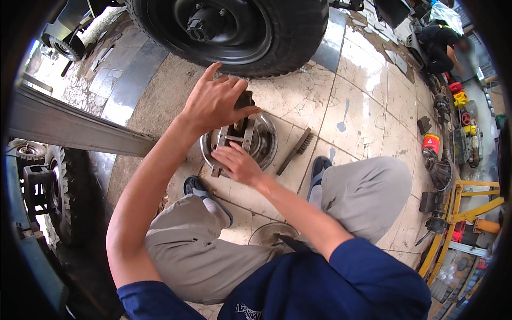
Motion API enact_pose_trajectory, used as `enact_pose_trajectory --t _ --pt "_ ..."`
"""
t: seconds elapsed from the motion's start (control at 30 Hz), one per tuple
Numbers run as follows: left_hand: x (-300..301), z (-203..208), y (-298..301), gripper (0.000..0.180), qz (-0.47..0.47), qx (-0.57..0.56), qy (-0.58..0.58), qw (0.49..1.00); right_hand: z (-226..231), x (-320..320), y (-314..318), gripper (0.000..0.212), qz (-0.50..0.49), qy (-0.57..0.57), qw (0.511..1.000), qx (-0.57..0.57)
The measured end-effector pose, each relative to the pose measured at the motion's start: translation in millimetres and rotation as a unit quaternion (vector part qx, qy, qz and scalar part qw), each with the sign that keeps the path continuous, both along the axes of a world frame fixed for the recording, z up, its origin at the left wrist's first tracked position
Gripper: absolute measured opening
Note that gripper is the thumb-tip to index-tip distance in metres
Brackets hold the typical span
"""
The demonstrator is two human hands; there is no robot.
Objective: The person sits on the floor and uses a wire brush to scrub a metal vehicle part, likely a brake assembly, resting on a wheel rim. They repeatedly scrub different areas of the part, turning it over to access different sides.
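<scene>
A dark metal part that looks like a brake caliper point(234, 137) lies across a round metal pan point(271, 140) on the tiled floor between my feet. My left hand point(214, 101) reaches over its far end, thumb on one side and curled fingers on the other, the index finger sticking out. A dark block of the caliper shows between that thumb and those fingers. On the near end rests my right hand point(237, 164), fingers stretched out and lying on the metal. Just right of the pan is a wire brush point(296, 151), bristles to the right, touched by neither hand.
A large tyre on a black wheel point(288, 42) stands beyond the pan. At left a grey metal beam point(80, 120) slants in, with another tyre point(64, 194) below it. A round dish point(272, 233) sits near my legs. Tools, a yellow frame point(454, 213) and a person point(434, 45) are at right.
</scene>
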State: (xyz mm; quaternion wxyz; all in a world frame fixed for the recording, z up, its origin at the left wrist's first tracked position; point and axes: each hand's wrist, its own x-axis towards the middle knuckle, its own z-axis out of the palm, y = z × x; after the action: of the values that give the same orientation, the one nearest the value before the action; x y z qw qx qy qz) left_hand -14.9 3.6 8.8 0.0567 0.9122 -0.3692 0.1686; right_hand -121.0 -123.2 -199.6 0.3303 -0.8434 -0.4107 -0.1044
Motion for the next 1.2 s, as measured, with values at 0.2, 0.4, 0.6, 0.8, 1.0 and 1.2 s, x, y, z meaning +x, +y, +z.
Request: enact_pose_trajectory --t 0.2,0.4,0.6,0.8,1.0,1.2 --pt "26 20 -25 0.072 0.066 0.013 0.143 0.987 -5 -50 -39 0.067 -0.083 0.044 0.995 -0.020" --pt "54 8 -22 0.074 0.163 -0.061 0.302 0.937 5 -27 -56 0.067 -0.084 0.059 0.994 -0.047" --pt "50 10 -22 0.057 0.087 -0.047 0.302 0.948 0 4 -67 0.035 -0.151 0.035 0.987 -0.037" --pt "56 -1 -19 0.056 0.059 -0.043 0.278 0.958 -5 42 -79 0.031 -0.190 -0.016 0.979 -0.067" --pt "57 4 -26 0.054 0.122 -0.097 0.363 0.919 -4 71 -83 0.030 -0.244 -0.016 0.965 -0.095" --pt "52 6 -25 0.053 0.094 -0.101 0.360 0.923 -4 70 -75 0.050 -0.268 -0.003 0.950 -0.162"
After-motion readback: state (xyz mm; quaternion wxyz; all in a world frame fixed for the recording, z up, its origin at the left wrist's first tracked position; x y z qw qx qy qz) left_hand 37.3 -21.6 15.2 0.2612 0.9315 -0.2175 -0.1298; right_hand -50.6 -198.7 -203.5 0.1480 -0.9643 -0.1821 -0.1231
